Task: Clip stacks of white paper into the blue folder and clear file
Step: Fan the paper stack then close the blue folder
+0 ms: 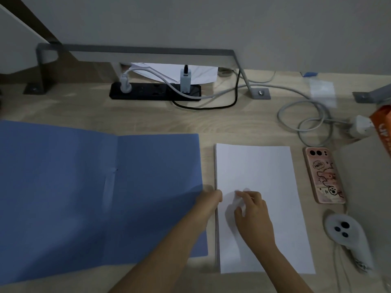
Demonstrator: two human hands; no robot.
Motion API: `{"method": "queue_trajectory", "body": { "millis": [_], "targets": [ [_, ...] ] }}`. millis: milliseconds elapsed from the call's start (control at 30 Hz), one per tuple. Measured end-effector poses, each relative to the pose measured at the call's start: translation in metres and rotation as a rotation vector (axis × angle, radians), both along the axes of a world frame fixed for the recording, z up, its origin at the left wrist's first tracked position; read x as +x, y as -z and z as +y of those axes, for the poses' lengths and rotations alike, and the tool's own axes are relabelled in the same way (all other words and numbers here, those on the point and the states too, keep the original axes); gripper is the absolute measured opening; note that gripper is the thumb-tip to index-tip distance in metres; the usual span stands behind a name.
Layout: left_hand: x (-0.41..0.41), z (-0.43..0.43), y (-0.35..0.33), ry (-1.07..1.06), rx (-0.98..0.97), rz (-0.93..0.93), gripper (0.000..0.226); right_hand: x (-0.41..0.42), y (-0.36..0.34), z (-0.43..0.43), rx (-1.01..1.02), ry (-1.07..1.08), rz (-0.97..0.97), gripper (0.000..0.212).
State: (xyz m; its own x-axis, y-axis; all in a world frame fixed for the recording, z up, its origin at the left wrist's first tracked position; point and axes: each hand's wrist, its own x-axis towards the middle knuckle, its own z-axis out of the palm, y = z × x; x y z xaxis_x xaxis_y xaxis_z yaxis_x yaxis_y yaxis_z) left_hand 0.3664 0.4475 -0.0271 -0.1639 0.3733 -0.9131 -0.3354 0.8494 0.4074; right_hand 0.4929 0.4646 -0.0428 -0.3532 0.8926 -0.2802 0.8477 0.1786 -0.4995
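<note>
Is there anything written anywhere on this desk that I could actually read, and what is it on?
"Hello": in a speech bubble on the pink cartoon phone case, right of the paper.
Orange packet at the right edge: pale lettering, too blurred and cut off to read.
White charger in the power strip: a small dark mark, too small to read.
Nothing else legible shows.

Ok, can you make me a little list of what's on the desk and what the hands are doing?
folder: blue folder, lying open, left of the paper
paper: white paper stack, flat on the desk
hands: left hand at the stack's left edge, grip hidden; right hand on top, fingers curled
phone: pink-cased phone, right of the stack
</note>
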Motion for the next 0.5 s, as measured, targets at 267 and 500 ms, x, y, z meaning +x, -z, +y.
{"method": "queue_trajectory", "body": {
  "millis": [267,500],
  "targets": [
    [0.001,-0.018,-0.008,-0.018,0.217,-0.079,0.033,-0.005,-0.006,0.003,-0.097,0.091,0.11,0.041],
    [0.011,-0.031,-0.017,0.074,0.39,-0.109,0.047,-0.001,-0.016,0.004,-0.202,0.208,0.238,0.037]
  ]
}}
